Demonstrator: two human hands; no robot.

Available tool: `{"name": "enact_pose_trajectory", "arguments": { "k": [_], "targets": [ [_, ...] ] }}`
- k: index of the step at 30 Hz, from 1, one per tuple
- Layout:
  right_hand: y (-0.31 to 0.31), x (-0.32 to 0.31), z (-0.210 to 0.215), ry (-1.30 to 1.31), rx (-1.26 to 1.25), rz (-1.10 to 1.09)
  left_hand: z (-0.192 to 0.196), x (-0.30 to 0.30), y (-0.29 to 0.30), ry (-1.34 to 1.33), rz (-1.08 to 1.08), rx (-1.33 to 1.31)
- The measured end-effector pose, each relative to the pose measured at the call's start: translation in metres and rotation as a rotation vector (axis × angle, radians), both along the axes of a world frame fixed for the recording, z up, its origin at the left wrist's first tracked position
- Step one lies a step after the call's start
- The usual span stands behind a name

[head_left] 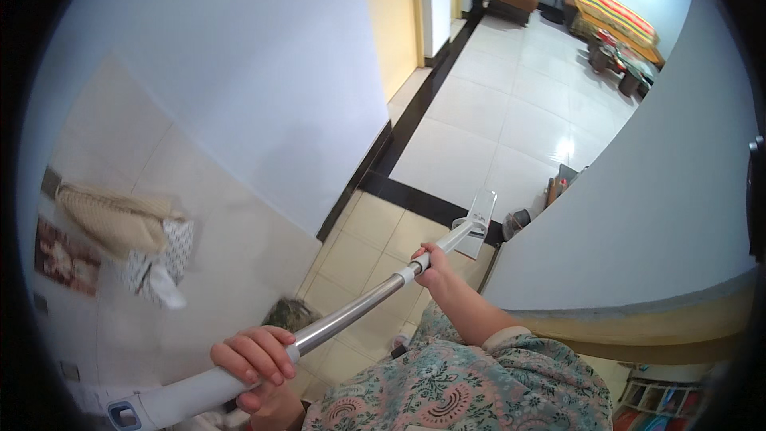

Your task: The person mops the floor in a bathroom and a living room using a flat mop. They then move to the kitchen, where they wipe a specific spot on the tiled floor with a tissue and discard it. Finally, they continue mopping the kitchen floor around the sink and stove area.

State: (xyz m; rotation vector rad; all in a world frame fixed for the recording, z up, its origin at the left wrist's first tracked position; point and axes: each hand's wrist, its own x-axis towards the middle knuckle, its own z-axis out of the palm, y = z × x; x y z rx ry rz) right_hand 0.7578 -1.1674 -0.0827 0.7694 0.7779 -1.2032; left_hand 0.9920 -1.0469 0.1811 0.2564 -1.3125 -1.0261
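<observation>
We grip the mop handle (351,315) with 2 hands: our left hand (254,357) is closed around the white upper grip near our body, and our right hand (431,265) is wrapped around the metal shaft further down, by its white collar. The flat mop head (477,223) sits tilted at the far end, over the black border strip (431,206) between the beige tiled floor (375,247) and the glossy white floor (511,112). We cannot tell whether the pad touches the tiles. We judge the mopping underway: no wet streaks show, so how much floor is done stays unclear.
</observation>
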Motion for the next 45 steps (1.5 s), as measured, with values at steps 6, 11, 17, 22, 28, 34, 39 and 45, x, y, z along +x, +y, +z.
{"name": "enact_pose_trajectory", "arguments": {
  "k": [6,11,17,22,28,34,39,45],
  "targets": [
    [-0.105,-0.054,-0.004,-0.031,-0.104,-0.119,-0.001,-0.037,-0.127,-0.027,-0.148,-0.019],
    [-0.203,-0.114,0.002,-0.039,-0.088,-0.281,0.003,-0.088,-0.248,-0.127,-0.113,-0.015],
    [-0.31,-0.177,-0.001,-0.016,-0.099,-0.291,0.048,-0.143,-0.359,0.046,-0.234,-0.218],
    [-0.389,-0.223,-0.009,0.016,-0.019,-0.292,0.035,-0.173,-0.463,-0.013,-0.331,-0.313],
    [-0.526,-0.32,-0.042,0.103,0.002,-0.46,0.001,-0.232,-0.648,0.055,-0.295,-0.091],
    [-0.648,-0.427,0.023,0.229,-0.007,-0.655,0.042,-0.357,-0.825,-0.078,0.803,-0.372],
    [-0.711,-0.54,0.026,0.264,-0.064,-0.85,0.064,-0.456,-0.924,-0.858,1.005,-1.124],
    [-0.738,-0.694,-0.012,0.302,-0.019,-1.005,0.048,-0.651,-0.96,-1.651,0.208,-1.252]
  ]
}}
